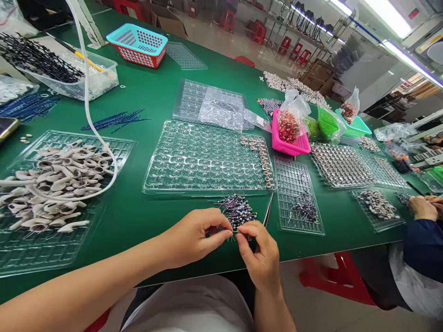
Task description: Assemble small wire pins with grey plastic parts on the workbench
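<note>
Both hands meet at the front edge of a pile of small dark components with thin wire leads. My left hand is closed in a pinch, thumb against forefinger. My right hand pinches too, its fingertips almost touching the left ones. Between them is a tiny wired component, mostly hidden by the fingertips. Beyond the pile lies a clear plastic tray of moulded pockets, with small pale ring-shaped parts along its right side. Tweezers rest right of the pile.
To the left, grey spoon-like parts are heaped on a clear tray under a white cable. A smaller tray with dark components and a pink basket stand at right. A co-worker's hand shows at far right.
</note>
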A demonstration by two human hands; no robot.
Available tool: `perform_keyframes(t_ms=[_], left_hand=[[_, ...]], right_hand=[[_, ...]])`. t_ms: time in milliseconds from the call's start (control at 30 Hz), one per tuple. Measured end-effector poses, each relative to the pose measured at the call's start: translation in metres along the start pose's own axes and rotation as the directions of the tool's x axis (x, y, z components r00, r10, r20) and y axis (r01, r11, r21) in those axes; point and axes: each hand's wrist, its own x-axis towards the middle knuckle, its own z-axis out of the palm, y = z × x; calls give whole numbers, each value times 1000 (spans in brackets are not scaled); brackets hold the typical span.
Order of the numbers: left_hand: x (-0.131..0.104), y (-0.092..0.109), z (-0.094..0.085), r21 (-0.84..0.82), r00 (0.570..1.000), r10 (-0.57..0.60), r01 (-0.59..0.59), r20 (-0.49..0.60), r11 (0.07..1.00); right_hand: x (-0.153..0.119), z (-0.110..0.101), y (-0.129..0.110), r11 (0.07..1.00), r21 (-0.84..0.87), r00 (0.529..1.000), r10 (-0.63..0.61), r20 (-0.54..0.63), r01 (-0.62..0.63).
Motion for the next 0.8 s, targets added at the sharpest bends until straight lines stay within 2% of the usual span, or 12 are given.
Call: perform_keyframes(t_ms=[167, 367, 567, 800], left_hand=[[2, 1, -2, -188, 979, -169, 188, 115, 964], [5, 2, -3, -253, 961, -236, 267, 147, 930], [6, 5, -4, -313, 948, -265, 310, 178, 898], [8, -2, 0, -419, 924, -286, 371, 253, 828]], right_hand=[[-2, 4, 5, 991, -67, 992, -118, -38, 115], [-4, 8, 8, 973, -109, 977, -210, -44, 204], [-2, 8, 4, 986, -48, 986, -164, -28, 162], [-1, 7, 4, 995, 76, 998, -61, -32, 63]])
